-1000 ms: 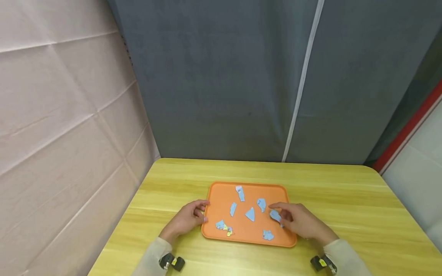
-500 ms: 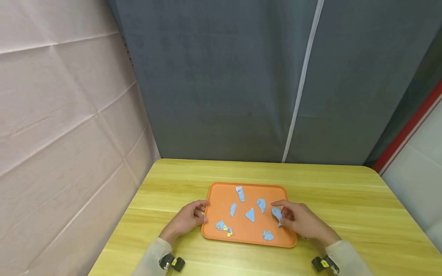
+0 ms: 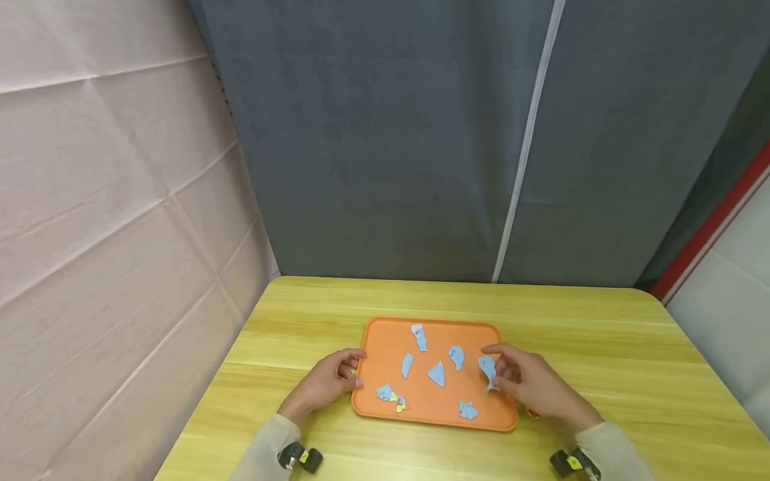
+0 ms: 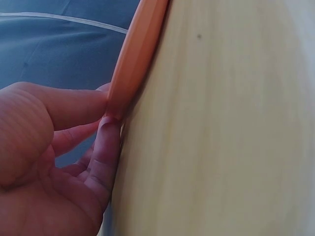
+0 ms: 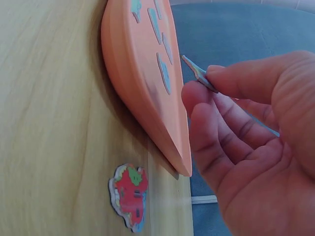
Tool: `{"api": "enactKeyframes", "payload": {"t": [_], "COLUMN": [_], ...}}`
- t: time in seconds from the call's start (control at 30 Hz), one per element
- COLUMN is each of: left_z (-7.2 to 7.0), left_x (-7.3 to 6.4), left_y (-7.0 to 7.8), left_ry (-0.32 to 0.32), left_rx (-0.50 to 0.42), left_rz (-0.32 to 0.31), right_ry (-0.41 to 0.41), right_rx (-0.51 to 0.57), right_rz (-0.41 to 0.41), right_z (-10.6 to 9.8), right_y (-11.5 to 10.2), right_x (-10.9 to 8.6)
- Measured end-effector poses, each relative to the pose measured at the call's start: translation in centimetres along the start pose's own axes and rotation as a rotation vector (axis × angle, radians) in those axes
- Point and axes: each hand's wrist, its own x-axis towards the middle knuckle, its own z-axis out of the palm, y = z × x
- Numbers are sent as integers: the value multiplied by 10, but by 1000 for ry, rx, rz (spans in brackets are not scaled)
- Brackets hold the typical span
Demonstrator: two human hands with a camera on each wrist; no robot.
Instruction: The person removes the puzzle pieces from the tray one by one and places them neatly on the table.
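My right hand (image 3: 535,384) pinches a flat light-blue puzzle piece (image 3: 488,367) between thumb and fingers, over the right side of the orange tray (image 3: 385,342). In the right wrist view that piece (image 5: 197,71) appears nearly edge-on, raised off the tray floor. At the tray's left side, my left hand (image 3: 327,381) holds the rim; in the left wrist view its thumb and fingers pinch the orange edge (image 4: 135,59). Several other irregular pieces lie on the tray, mostly light blue, among them a triangular one (image 3: 436,374) in the middle and a yellow-and-blue cluster (image 3: 391,396) at front left.
A red and green piece (image 5: 129,196) lies on the wooden table (image 3: 577,334) just right of the tray, partly behind my right hand in the head view. A dark curtain (image 3: 385,147) hangs behind the table, and pale cloth (image 3: 120,200) lines the left side.
My right hand has drawn slightly to the right with the puzzle piece, which has turned more upright in view. Beside that hand, a bit of the red piece now shows. My left hand stays put.
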Motion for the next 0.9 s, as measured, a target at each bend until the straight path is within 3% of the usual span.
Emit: {"api": "enactKeyframes", "payload": {"t": [0.37, 0.57, 0.9], "left_z": [0, 0, 0], "left_x": [0, 0, -1], "left_y": [2, 1, 4], "left_ry": [-4, -5, -3], "left_rx": [-10, -11, -8], "left_rz": [1, -2, -8], "right_ry": [38, 71, 83], "right_rx": [-24, -61, -82], "right_rz": [19, -5, 22], "right_z": [-7, -10, -18], "right_y": [-2, 3, 15], "right_x": [-11, -19, -31]}}
